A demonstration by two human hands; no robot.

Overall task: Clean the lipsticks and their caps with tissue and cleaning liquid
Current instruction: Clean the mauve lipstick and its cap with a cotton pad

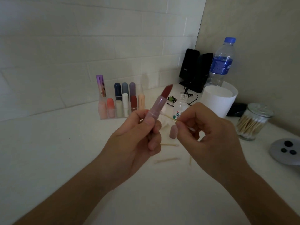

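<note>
Red lipstick (158, 104) uncapped — left hand (138, 137) grips its tube; right hand (206, 132) pinches swab (168, 118), tip beside tube.

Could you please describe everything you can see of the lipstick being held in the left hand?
The lipstick is uncapped, its dark red bullet twisted out with a slanted tip above a translucent mauve tube, seemingly plastic. It tilts up and rightward over the white counter. The left hand grips its lower half, thumb on the front.
</note>
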